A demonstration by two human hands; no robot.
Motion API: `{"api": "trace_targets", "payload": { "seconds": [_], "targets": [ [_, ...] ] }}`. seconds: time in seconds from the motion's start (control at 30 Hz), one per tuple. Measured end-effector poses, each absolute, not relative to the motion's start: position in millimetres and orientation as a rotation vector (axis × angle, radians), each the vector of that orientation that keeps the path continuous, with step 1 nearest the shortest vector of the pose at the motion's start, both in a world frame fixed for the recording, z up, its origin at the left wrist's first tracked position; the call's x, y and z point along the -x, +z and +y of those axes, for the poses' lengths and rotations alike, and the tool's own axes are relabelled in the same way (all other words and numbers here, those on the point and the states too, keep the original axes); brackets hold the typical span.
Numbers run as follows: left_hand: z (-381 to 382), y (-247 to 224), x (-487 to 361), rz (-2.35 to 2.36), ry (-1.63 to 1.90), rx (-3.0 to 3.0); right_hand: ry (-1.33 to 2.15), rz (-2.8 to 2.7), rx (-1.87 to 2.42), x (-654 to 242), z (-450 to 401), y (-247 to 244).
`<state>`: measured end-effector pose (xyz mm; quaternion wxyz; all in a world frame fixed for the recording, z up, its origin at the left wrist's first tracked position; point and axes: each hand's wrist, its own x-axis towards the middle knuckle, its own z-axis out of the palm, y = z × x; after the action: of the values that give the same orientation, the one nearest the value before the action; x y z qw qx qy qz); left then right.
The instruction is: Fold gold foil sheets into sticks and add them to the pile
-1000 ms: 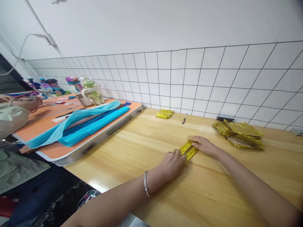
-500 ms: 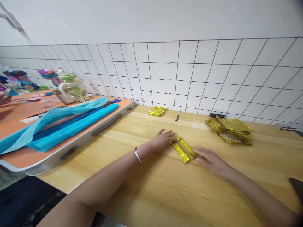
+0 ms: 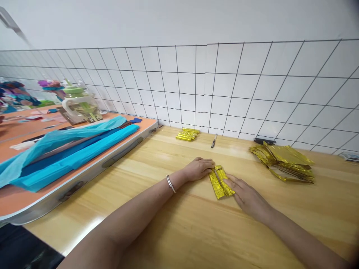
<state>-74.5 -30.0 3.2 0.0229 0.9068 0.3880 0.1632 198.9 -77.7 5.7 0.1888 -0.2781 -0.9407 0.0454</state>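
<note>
A folded piece of gold foil paper (image 3: 217, 184) lies on the wooden table, its two long sides turned in toward a narrow gap along the middle. The fingers of my left hand (image 3: 198, 169), which has a silver bracelet at the wrist, press together on its upper left end. My right hand (image 3: 244, 192) rests its fingertips on the right edge of the same paper, with the fingers stretched out. A stack of gold sheets (image 3: 291, 162) sits at the right, and several rolled gold strips (image 3: 187, 134) lie near the wall.
A small pen-like tool (image 3: 214, 141) and a black object (image 3: 264, 141) lie by the wall. On the left, an orange-topped table (image 3: 17, 203) with a raised edge holds blue paper (image 3: 84, 147) and a green-lidded jug (image 3: 81, 104).
The paper's right side has come further over toward the middle, narrowing the gap. My right fingers have moved from its lower right corner up along the right edge. The camera view has shifted slightly.
</note>
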Motion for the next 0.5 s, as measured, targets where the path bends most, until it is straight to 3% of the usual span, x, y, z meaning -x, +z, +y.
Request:
{"api": "trace_targets", "payload": {
  "seconds": [0.27, 0.5],
  "targets": [
    [-19, 5, 70, 1.088, 0.536, -2.871, -0.027, -2.714, 0.725, -193, -67, 7],
    [-32, 14, 68, 0.999, 0.462, -2.863, 0.079, -2.784, 0.686, -194, -61, 10]
  ]
}}
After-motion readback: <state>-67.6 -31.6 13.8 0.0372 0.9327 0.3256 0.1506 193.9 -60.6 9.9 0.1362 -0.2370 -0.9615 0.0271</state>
